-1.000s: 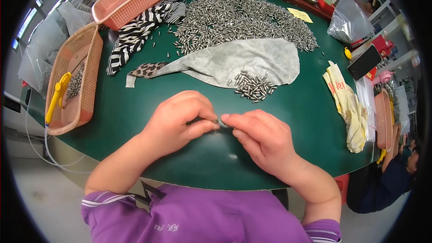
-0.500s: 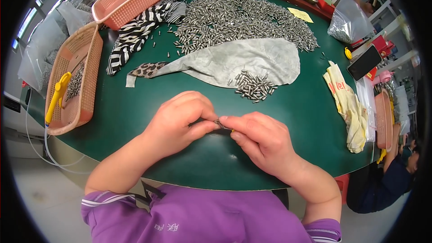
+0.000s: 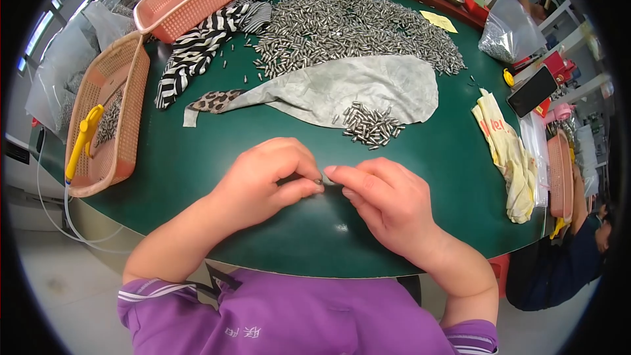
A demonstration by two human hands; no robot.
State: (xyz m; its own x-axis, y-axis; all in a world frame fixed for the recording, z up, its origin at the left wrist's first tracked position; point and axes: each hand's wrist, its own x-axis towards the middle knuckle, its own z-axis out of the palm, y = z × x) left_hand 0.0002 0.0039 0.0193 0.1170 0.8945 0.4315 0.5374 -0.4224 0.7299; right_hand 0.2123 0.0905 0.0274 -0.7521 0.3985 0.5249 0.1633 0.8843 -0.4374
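Pinched between the fingertips of left hand (image 3: pixel 263 181) and right hand (image 3: pixel 388 200), each grip clamped on one small metal pin (image 3: pixel 322 182) just above the green worktop (image 3: pixel 197 158), near the grey cloth (image 3: pixel 355 89).

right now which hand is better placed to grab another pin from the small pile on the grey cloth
Right, probably. The right hand sits almost directly below the small pile of metal pins, while the left hand is further off to the side; both pinch one small part.
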